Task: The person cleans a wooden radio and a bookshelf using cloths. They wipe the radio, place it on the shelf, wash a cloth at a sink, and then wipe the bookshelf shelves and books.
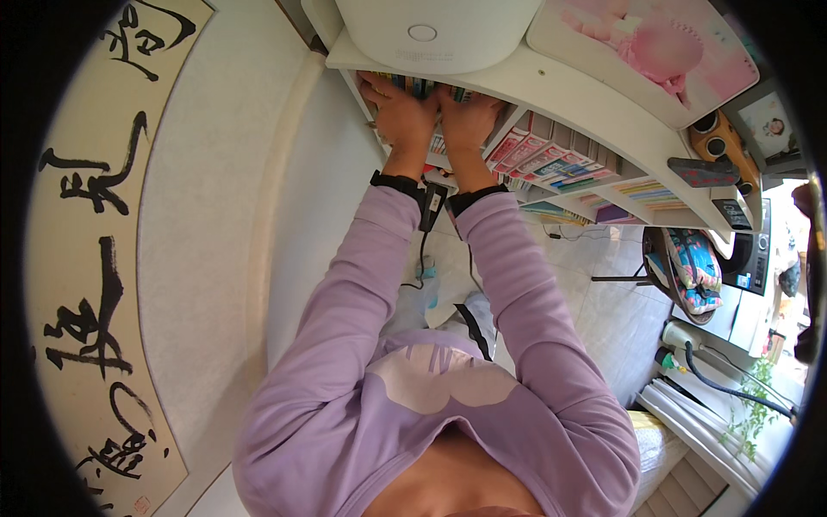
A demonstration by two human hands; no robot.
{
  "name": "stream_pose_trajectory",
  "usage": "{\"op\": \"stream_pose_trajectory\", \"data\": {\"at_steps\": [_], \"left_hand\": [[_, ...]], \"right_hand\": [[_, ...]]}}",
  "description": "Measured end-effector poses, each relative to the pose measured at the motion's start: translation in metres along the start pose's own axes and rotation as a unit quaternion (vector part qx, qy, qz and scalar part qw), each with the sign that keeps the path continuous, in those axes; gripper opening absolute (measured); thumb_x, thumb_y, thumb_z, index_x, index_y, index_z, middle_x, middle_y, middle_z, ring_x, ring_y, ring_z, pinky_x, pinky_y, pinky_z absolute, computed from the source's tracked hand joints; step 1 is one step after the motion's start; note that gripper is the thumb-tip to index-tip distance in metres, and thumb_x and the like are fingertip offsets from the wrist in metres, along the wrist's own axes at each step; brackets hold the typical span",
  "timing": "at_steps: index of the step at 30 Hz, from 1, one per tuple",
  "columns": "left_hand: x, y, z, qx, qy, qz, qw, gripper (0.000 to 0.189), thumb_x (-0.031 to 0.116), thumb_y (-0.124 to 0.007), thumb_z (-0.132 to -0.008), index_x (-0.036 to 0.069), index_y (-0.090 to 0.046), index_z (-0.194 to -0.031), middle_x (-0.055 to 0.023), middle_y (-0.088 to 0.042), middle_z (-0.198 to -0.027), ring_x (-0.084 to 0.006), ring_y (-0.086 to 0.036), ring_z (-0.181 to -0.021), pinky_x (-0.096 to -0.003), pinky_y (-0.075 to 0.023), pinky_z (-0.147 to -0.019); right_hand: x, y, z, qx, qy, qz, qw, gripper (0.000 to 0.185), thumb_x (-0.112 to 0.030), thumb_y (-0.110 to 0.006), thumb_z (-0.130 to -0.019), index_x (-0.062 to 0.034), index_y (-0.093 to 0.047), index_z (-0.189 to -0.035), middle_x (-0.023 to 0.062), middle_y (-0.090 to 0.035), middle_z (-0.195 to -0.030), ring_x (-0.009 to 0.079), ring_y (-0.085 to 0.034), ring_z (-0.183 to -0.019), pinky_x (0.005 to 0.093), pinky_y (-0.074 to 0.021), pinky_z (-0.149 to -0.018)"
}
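Both my hands reach into the upper left compartment of a white bookshelf (572, 97), just below its top board. My left hand (402, 119) lies over a row of books (413, 84), its fingers spread toward the compartment's left side. Close beside it, my right hand (466, 119) touches the same row near the divider on the right. The thumbs are almost together in the middle. My fingertips are partly hidden among the books, so how firmly either hand holds them does not show. A black strap with a small black box (433, 205) hangs by my left wrist.
Red-and-white books (526, 152) fill the neighbouring compartment. On the top board stand a white appliance (439, 32), a pink picture panel (646, 58), a wooden speaker (717, 139) and a small clock (732, 212). A wall is close on my left; a cushioned chair (688, 271) stands to the right.
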State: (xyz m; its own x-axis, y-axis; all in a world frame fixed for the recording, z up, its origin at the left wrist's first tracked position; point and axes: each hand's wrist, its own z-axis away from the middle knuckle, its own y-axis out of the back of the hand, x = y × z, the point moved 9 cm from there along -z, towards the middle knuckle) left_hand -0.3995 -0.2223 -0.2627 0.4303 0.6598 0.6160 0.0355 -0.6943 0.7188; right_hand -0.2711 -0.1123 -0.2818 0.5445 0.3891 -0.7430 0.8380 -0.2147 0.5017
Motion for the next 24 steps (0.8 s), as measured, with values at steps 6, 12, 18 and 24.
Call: {"op": "stream_pose_trajectory", "data": {"at_steps": [6,12,18,24], "left_hand": [[-0.007,-0.009,-0.009,0.048,0.032,0.036,0.998,0.107,0.038,-0.083,-0.057,-0.003,-0.017,-0.131,-0.0236,-0.033,-0.133,-0.0416,-0.058,-0.096,-0.0498,-0.0533,-0.072],[-0.013,0.007,-0.001,0.025,0.063,0.131,0.989,0.104,0.034,-0.084,-0.055,0.0,-0.023,-0.132,-0.0203,-0.046,-0.125,-0.0428,-0.057,-0.103,-0.0508,-0.0491,-0.082],[-0.045,0.047,0.055,-0.004,0.154,0.154,0.976,0.111,0.035,-0.085,-0.055,-0.004,-0.021,-0.137,-0.0195,-0.05,-0.118,-0.0393,-0.053,-0.108,-0.0493,-0.0481,-0.08],[-0.037,0.057,0.036,0.01,0.053,-0.01,0.998,0.11,0.042,-0.086,-0.054,-0.007,-0.026,-0.132,-0.0188,-0.052,-0.112,-0.0356,-0.049,-0.108,-0.0495,-0.0492,-0.074]], "right_hand": [[0.0,-0.011,-0.002,-0.021,-0.042,-0.023,0.999,0.083,-0.039,-0.08,-0.06,0.0092,-0.04,-0.116,0.0273,-0.054,-0.104,0.0457,-0.056,-0.093,0.0491,-0.049,-0.078],[-0.009,0.02,0.021,-0.048,-0.086,-0.048,0.994,0.09,-0.041,-0.081,-0.059,0.0074,-0.038,-0.122,0.0244,-0.055,-0.108,0.0412,-0.058,-0.095,0.0461,-0.0503,-0.076],[-0.017,0.06,0.067,-0.037,-0.098,-0.112,0.988,0.091,-0.032,-0.082,-0.058,0.0039,-0.035,-0.127,0.0195,-0.053,-0.11,0.0399,-0.056,-0.099,0.0451,-0.048,-0.078],[-0.022,0.056,0.068,-0.027,-0.07,-0.1,0.992,0.089,-0.034,-0.082,-0.059,0.0004,-0.036,-0.127,0.02,-0.051,-0.111,0.0395,-0.056,-0.098,0.0462,-0.0486,-0.076]]}}
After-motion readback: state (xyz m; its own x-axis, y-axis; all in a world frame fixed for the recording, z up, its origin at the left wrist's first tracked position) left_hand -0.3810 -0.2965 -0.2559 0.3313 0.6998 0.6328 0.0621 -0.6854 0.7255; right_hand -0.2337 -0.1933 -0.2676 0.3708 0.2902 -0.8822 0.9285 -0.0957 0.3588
